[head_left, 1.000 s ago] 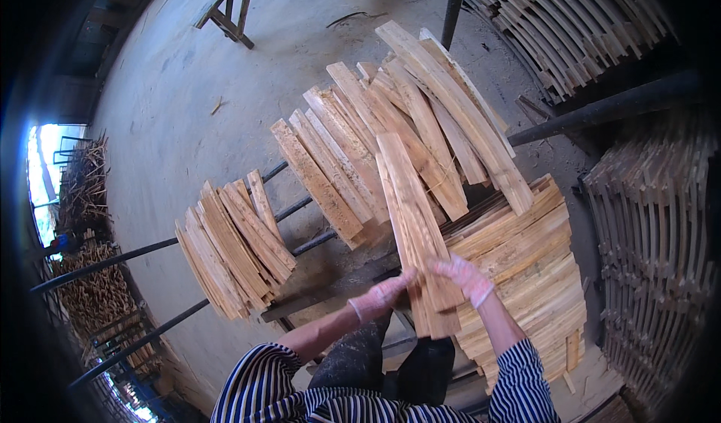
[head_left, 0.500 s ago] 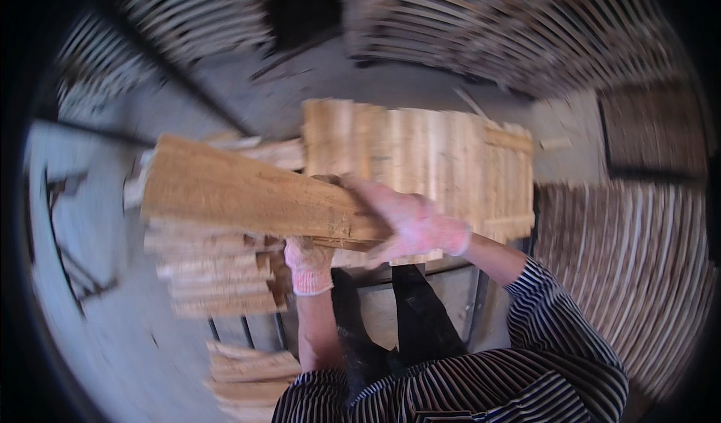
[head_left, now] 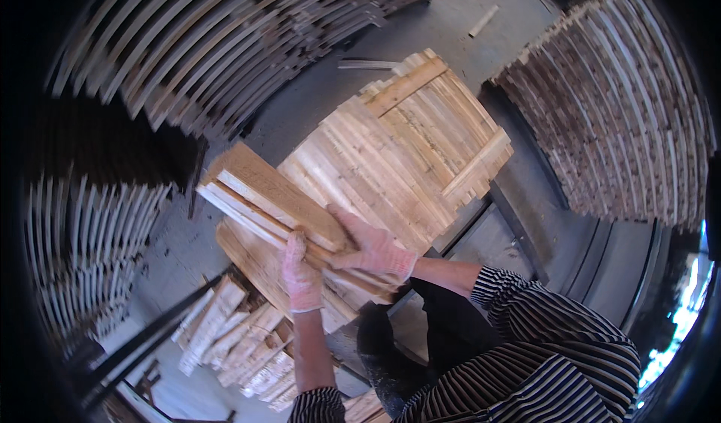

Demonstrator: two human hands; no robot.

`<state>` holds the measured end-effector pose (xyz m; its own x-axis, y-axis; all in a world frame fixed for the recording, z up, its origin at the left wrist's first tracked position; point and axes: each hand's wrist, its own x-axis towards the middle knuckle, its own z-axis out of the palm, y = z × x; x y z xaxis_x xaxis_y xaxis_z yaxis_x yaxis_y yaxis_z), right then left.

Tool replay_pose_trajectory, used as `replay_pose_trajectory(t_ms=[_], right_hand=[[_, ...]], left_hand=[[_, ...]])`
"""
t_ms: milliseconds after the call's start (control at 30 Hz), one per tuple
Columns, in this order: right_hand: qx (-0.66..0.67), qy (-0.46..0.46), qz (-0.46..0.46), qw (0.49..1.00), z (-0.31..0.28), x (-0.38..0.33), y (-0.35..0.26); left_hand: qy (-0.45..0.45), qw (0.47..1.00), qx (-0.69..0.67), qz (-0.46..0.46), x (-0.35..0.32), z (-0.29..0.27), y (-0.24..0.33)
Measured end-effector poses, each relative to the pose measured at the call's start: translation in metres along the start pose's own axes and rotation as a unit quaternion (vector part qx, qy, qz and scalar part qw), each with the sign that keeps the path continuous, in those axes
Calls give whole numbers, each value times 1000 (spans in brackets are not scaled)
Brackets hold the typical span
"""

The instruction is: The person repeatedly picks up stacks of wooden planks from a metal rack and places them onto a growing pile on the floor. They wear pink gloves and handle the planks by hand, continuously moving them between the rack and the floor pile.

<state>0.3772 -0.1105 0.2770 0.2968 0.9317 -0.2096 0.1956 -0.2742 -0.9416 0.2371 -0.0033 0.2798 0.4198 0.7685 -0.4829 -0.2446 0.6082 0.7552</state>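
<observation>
A small bundle of wooden boards (head_left: 282,201) slants between my hands, its far end up to the left and its layered edges showing. My gloved left hand (head_left: 302,279) is closed on the side of the bundle, the thumb against the boards' edges. My gloved right hand (head_left: 373,249) grips the near end from the right, its fingers spread along the top and side. Under the bundle lie more boards (head_left: 251,254). Just beyond my hands is a broad layer of pale boards (head_left: 375,160) laid side by side, with crosswise strips (head_left: 409,87) on its far part.
Loose short wood pieces (head_left: 240,337) are heaped at the lower left. Tall stacks of spaced boards (head_left: 225,40) stand at the upper left, with another stack (head_left: 616,108) at the right. Dark metal rails (head_left: 518,213) run beside the board layer. A stray strip (head_left: 484,20) lies on the floor.
My view has turned to the right, and the board layer now appears slanted. The bundle in my hands has tipped so that its layered edges show; both hands still hold it.
</observation>
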Motion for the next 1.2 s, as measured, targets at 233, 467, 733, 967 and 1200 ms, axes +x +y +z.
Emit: replay_pose_trajectory(t_ms=[233, 467, 733, 967, 1200], right_hand=[[-125, 140, 116, 975, -191, 33, 128], [-278, 110, 153, 942, -244, 59, 209], [-145, 88, 89, 982, -220, 17, 163], [-263, 156, 172, 936, -336, 66, 215], [-369, 168, 23, 914, -263, 43, 189]], left_hand=[[-69, 981, -118, -137, 87, 68, -119], [-35, 981, -41, -189, 139, 95, -173], [-44, 973, 2, -227, 136, 215, -191], [10, 981, -17, -195, 186, 152, -207], [-95, 967, -57, -230, 184, 177, -237]])
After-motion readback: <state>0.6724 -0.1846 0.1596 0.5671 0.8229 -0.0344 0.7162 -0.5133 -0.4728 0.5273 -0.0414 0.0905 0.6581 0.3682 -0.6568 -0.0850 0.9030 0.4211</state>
